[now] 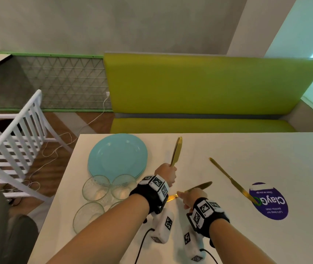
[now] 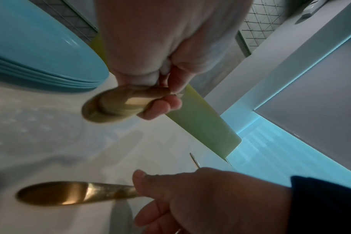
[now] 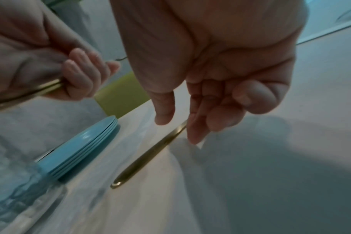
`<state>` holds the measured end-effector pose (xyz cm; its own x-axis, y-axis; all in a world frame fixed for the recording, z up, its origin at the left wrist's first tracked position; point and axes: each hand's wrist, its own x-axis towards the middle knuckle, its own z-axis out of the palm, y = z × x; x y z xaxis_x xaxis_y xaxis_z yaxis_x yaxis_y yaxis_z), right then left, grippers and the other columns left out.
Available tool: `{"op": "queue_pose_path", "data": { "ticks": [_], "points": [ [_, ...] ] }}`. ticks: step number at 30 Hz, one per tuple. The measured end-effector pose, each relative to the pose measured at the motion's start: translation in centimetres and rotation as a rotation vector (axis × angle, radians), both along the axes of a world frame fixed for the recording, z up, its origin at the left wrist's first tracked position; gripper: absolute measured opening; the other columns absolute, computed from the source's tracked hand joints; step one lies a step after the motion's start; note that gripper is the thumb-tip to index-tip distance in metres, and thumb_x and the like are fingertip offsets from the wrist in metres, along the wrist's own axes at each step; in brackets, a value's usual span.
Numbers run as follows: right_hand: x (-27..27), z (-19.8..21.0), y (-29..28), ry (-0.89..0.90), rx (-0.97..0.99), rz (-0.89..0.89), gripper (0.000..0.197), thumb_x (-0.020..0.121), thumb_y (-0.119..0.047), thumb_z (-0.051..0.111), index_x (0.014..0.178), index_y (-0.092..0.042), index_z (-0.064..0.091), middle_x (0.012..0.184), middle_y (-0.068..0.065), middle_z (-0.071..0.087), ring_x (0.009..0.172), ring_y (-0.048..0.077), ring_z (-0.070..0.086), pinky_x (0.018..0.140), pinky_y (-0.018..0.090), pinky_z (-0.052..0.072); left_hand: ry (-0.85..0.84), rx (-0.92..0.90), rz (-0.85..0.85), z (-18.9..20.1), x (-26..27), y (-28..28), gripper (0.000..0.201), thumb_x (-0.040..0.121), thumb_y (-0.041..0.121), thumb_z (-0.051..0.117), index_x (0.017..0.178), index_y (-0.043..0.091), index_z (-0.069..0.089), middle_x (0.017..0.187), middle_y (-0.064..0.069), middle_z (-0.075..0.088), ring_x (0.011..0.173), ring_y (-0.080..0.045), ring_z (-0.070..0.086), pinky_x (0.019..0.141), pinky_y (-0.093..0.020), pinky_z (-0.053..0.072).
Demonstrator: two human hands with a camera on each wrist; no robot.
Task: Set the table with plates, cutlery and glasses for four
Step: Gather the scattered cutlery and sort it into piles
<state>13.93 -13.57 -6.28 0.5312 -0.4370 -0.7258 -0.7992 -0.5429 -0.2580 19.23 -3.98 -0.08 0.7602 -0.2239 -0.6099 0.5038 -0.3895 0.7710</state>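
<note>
My left hand (image 1: 168,173) grips two gold knives (image 1: 176,151) by their handles, blades pointing up and away; the handle ends (image 2: 118,106) stick out below the curled fingers (image 2: 160,106). My right hand (image 1: 186,196) pinches a third gold knife (image 1: 201,186) lying on the white table (image 1: 190,149), with its fingertips (image 3: 193,134) on the knife's middle and the handle (image 3: 148,156) running toward the plates. A fourth gold knife (image 1: 232,180) lies loose to the right. The stack of teal plates (image 1: 117,155) and the clear glasses (image 1: 96,187) stand to the left.
A purple round sticker (image 1: 270,202) sits under the loose knife's handle at the right. A green bench (image 1: 199,88) runs behind the table. A white slatted chair (image 1: 12,141) stands off the table's left edge, with a cable on the floor.
</note>
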Motion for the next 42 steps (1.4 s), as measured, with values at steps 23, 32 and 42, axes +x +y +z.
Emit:
{"op": "queue_pose_path", "data": {
  "ticks": [23, 32, 42],
  "points": [
    [-1.6, 0.8, -0.6, -0.06, -0.143, -0.053, 0.03, 0.081, -0.026, 0.069, 0.101, -0.005, 0.064, 0.093, 0.006, 0.065, 0.074, 0.018, 0.056, 0.07, 0.02, 0.047, 0.059, -0.023, -0.002, -1.1, 0.0, 0.0, 0.021, 0.1, 0.015, 0.034, 0.107, 0.006, 0.051, 0.072, -0.002, 0.053, 0.057, -0.012, 0.05, 0.05, -0.02, 0.042],
    [-1.5, 1.4, -0.6, -0.078, -0.137, -0.087, 0.022, 0.079, -0.029, 0.069, 0.075, -0.01, 0.058, 0.083, 0.006, 0.059, 0.076, 0.024, 0.058, 0.067, 0.025, 0.049, 0.117, -0.039, 0.092, -1.4, -0.4, -0.1, 0.018, 0.096, 0.007, 0.027, 0.097, 0.006, 0.045, 0.068, -0.006, 0.047, 0.052, -0.016, 0.042, 0.049, -0.024, 0.039],
    [-0.2, 4.5, -1.9, -0.129, 0.003, -0.124, 0.029, 0.085, -0.031, 0.059, 0.068, -0.008, 0.064, 0.072, 0.002, 0.071, 0.053, 0.013, 0.059, 0.051, 0.021, 0.047, 0.15, -0.023, -0.041, -2.1, -0.9, -1.5, 0.032, 0.096, 0.003, 0.033, 0.127, -0.004, 0.042, 0.074, -0.006, 0.046, 0.058, -0.016, 0.047, 0.052, -0.025, 0.042]
  ]
}}
